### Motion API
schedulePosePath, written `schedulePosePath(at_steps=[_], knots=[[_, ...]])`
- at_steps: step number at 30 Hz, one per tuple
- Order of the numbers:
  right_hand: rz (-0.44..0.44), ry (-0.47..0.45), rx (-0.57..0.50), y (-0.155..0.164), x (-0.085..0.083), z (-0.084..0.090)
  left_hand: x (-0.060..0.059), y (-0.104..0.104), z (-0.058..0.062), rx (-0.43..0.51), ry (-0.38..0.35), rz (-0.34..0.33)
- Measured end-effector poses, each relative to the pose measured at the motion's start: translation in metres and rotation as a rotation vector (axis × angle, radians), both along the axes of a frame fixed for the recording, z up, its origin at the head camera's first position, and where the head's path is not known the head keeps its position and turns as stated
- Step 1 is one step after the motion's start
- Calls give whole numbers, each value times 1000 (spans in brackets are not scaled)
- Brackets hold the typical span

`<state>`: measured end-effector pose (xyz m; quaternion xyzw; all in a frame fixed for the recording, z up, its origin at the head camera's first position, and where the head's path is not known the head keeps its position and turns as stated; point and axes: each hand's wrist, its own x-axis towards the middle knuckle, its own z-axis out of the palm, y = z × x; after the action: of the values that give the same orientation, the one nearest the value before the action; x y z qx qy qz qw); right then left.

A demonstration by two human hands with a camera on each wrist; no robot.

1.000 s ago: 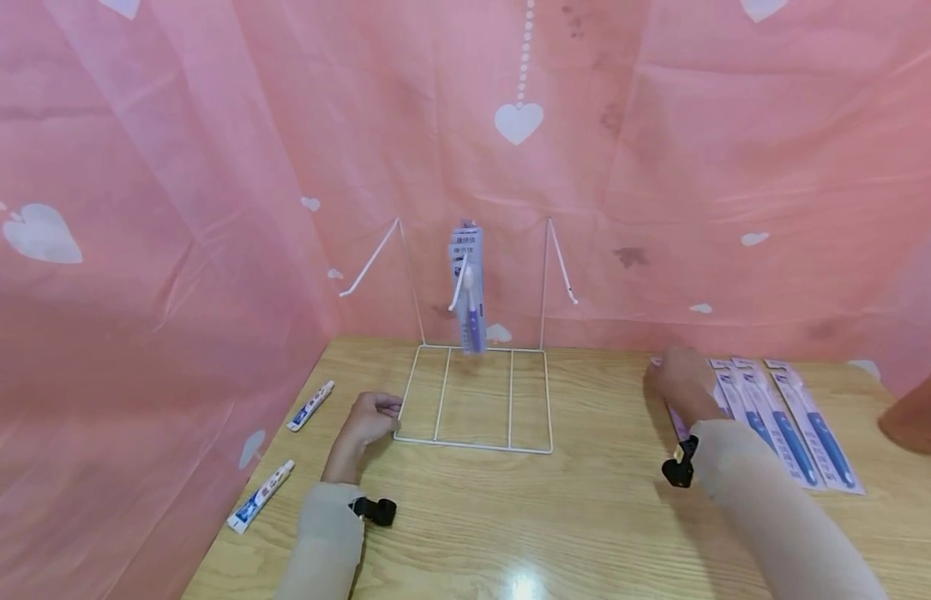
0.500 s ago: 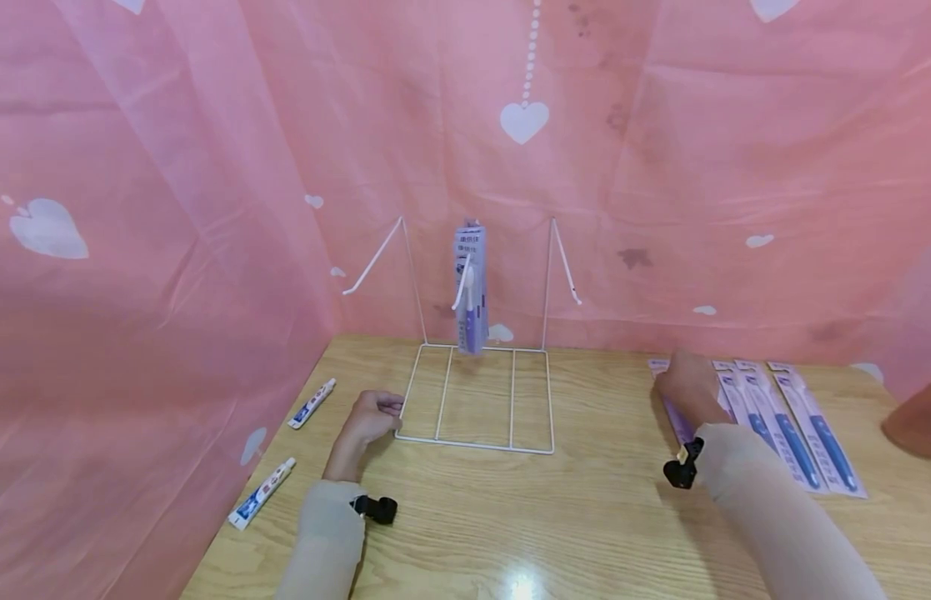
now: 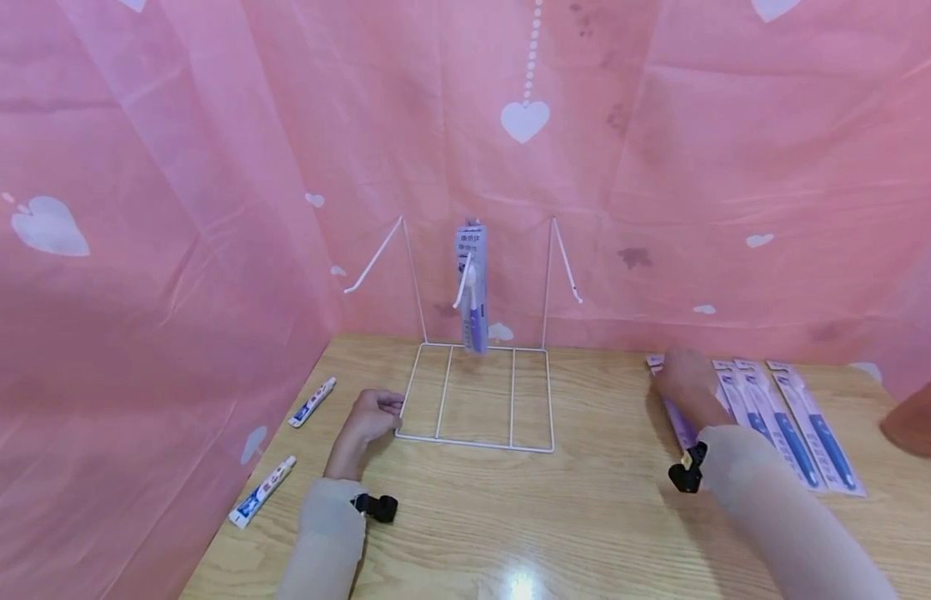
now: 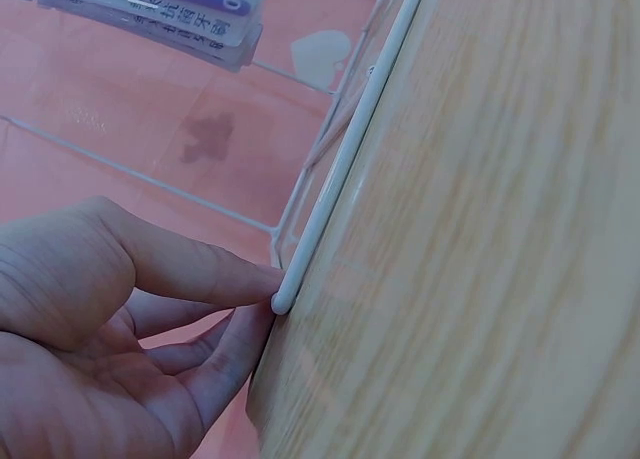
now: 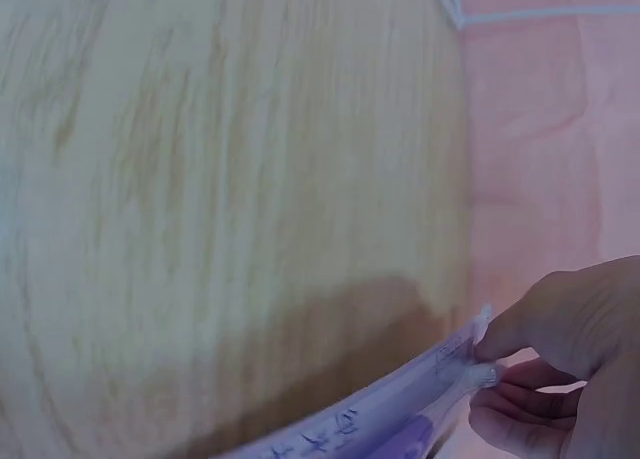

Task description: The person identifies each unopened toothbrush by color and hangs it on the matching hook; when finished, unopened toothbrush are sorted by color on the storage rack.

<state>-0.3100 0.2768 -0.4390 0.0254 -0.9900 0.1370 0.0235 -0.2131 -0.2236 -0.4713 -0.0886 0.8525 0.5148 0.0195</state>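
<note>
My left hand (image 3: 371, 417) pinches the near left corner of a white wire display rack (image 3: 473, 444); in the left wrist view, thumb and fingertips meet at the rack's wire (image 4: 352, 154). Several packaged toothbrushes (image 3: 476, 321) hang on the rack's middle hook, the front one purple. Over at the right, my right hand (image 3: 688, 385) pinches the upper part of a purple packaged toothbrush (image 3: 683, 429). The right wrist view shows thumb and fingers on the clear package (image 5: 350, 419), whose lower part runs out of frame. In the head view the hand covers its middle.
Several blue packaged toothbrushes (image 3: 818, 425) lie side by side, right of my right hand. Two toothpaste tubes (image 3: 262, 492) lie at the table's left. The rack's outer hooks (image 3: 372, 254) stick out forward. A pink curtain (image 3: 660, 167) hangs behind; a brownish rounded object (image 3: 918, 421) sits far right.
The hanging toothbrushes have swayed slightly on their hook. My right hand has shifted a little at the purple package, whose top edge has moved slightly. The left hand stays on the rack corner.
</note>
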Motion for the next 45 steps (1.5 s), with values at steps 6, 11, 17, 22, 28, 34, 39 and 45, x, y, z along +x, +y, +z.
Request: schedulePosePath(at_steps=[6,11,17,22,28,34,39,45], knots=[[59,85,27,-30,10,28,0,1,1,7,7,-5],[140,267,17,-62,23,46,-1,1,-1,11,1,-5],[211,457,-34,-106,41,68,-2,3,-1,14,15,-12],[270,598,-113,-139,58,80,-2,2,-1,11,15,-12],[381,749,-159,-169,80,97,-1,1,0,0,7,-12],[427,814,-251,-190,101,121,0,1,0,24,8,-13],[457,815,-300,-205,117,140,2,0,1,27,41,-36],[513,850,-323,-221,129,154,-1,1,-2,25,0,-18]])
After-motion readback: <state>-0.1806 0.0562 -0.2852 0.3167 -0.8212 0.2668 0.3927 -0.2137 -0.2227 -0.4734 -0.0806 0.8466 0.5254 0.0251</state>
